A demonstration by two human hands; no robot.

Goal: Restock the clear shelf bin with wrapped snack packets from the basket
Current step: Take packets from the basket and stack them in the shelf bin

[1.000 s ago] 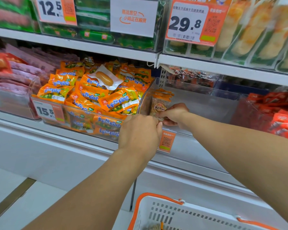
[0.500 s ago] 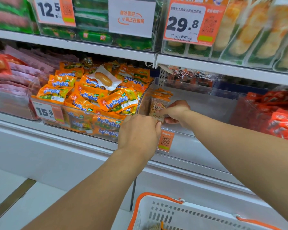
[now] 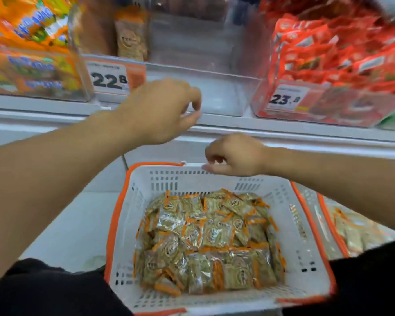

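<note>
Head view, blurred toward the upper edge. The white basket (image 3: 301, 226) with an orange rim sits low in the frame, between the person's two forearms, just below the shelf front. Its floor is covered by a loose pile of wrapped snack packets (image 3: 210, 242), clear film over tan contents with orange seams, lying flat and overlapping. The clear shelf bin (image 3: 217, 92) stands on the shelf above the basket, between a bin of orange packets (image 3: 30, 46) on its left side and a bin of red packets (image 3: 338, 58) on its right. A few tan packets (image 3: 130, 37) stand upright against the clear bin's left wall; the remaining floor of the bin shows bare plastic. A price label reading 22.8 (image 3: 108, 79) is fixed at the bin's front left corner, and a label reading 23.8 (image 3: 285, 99) sits on the red bin. The left hand (image 3: 162, 110) hangs in front of the clear bin's front edge, fingers loosely curled downward, nothing seen in them. The right hand (image 3: 235, 156) is lower, over the basket's far rim, fingers curled with the tips near the rim; whether they touch it cannot be told, and no packet is visible in the hand. A second orange-rimmed basket (image 3: 342, 229) with similar packets lies at the right.
</note>
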